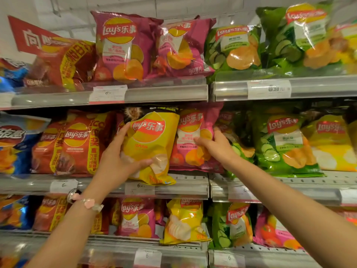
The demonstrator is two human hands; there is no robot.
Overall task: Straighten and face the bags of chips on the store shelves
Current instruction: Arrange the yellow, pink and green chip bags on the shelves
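Our left hand (pixel 123 157) grips the yellow bag (pixel 152 144), tilted at the middle shelf (pixel 189 180) edge; right hand (pixel 216 146) holds the pink bag (pixel 191 140) beside it. Light, crinkly, slippery, crushable: take the side edges.

A yellow bag (pixel 152 144) is held tilted at the middle shelf (pixel 185 182) edge, its front logo (red and yellow) facing outward. A pink bag (pixel 193 140) stands just beside it, gripped at its right edge.

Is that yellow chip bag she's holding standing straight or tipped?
Tipped: the crinkled yellow foil chip bag leans rightward, bottom corner overhanging the grey metal shelf edge.
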